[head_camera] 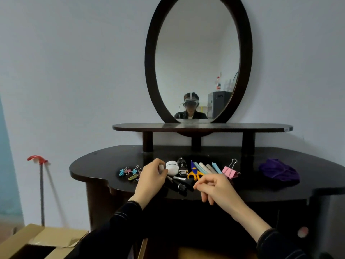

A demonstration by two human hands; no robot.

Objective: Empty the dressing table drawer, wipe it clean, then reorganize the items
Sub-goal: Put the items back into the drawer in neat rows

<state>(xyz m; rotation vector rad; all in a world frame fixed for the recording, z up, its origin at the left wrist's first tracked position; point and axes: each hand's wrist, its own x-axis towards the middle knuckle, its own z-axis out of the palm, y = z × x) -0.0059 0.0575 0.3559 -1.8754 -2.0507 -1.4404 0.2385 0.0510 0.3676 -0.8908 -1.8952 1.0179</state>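
1. The drawer's items lie in a row at the frame's centre on the glossy dark tabletop (97,161): small pastel binder clips (130,172), a round white jar (172,167), yellow-handled scissors (194,171), slim pastel pens (203,168), a large pink binder clip (230,171) and black cylindrical brushes (179,185).
2. The left hand (151,176) is just left of the jar, its grip pinching a small white piece (161,167).
3. The right hand (214,187) is below the scissors, fingers curled and thumb to forefinger; I cannot tell whether its grip holds anything.
4. A crumpled purple cloth (279,171) lies at the right, and an oval dark-framed mirror (197,58) stands above.
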